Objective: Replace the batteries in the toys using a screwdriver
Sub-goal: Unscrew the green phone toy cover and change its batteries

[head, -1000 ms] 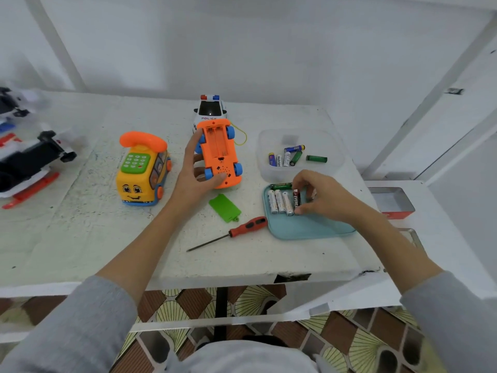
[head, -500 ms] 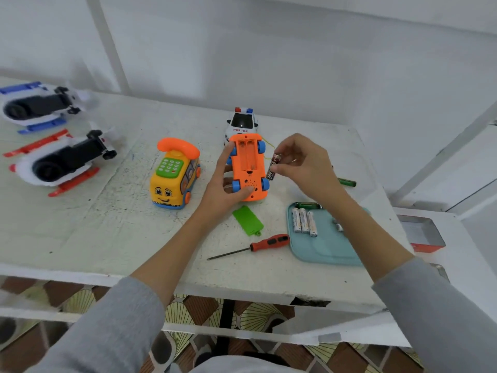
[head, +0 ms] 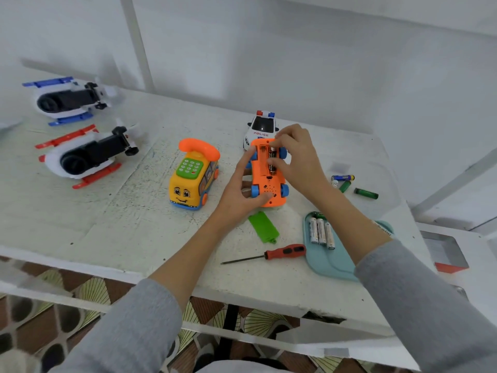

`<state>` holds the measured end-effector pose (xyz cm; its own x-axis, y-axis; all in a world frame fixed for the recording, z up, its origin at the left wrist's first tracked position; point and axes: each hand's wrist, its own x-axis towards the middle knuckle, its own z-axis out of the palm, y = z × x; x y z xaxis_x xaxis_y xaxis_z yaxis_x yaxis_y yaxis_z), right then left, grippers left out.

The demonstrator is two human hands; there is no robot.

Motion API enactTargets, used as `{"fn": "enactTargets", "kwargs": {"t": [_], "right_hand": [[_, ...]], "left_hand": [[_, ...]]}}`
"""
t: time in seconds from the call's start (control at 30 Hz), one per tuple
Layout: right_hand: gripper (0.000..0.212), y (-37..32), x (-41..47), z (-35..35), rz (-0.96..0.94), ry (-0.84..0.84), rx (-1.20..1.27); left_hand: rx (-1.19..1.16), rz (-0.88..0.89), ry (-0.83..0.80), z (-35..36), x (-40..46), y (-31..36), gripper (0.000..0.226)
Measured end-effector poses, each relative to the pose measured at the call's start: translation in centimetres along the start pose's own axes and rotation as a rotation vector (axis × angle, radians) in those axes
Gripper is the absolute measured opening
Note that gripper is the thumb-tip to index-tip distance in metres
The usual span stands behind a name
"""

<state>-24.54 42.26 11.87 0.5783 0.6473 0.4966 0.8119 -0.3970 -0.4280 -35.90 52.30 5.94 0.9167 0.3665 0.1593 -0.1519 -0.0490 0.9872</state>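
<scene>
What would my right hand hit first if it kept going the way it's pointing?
Probably the police car, just beyond your right hand, whose fingers press a battery into the orange toy. Depth is uncertain.

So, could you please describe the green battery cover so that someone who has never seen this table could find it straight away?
Start at the overturned orange toy car in the middle of the white table, held by the left hand. Just in front of it, toward the table's near edge, lies the green battery cover. It is the only flat green rectangle there; the screwdriver nearer the edge is thin and red-handled.
</scene>
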Motion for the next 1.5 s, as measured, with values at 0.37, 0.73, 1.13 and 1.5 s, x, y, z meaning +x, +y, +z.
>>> {"fn": "enactTargets", "kwargs": {"t": [0.37,0.73,1.13,1.5], "right_hand": [[0.017,0.8,-1.8,1.5,-0.105,0.111,-0.060],[0.015,1.0,-3.0,-3.8,-0.017,-0.063,0.033],[0.033,3.5,-11.0,-8.7,0.499,-0.576,-0.032],[0.045,3.1,-11.9,-8.2,0.493,-0.611,-0.037]], "left_hand": [[0.006,0.000,-0.005,0.1,0.0,-0.1,0.091],[0.067,0.027,-0.029,-0.2,-0.1,-0.2,0.091],[0.038,0.034,-0.065,-0.3,-0.2,-0.2,0.088],[0.056,0.038,-0.069,-0.3,-0.2,-0.3,0.088]]}}
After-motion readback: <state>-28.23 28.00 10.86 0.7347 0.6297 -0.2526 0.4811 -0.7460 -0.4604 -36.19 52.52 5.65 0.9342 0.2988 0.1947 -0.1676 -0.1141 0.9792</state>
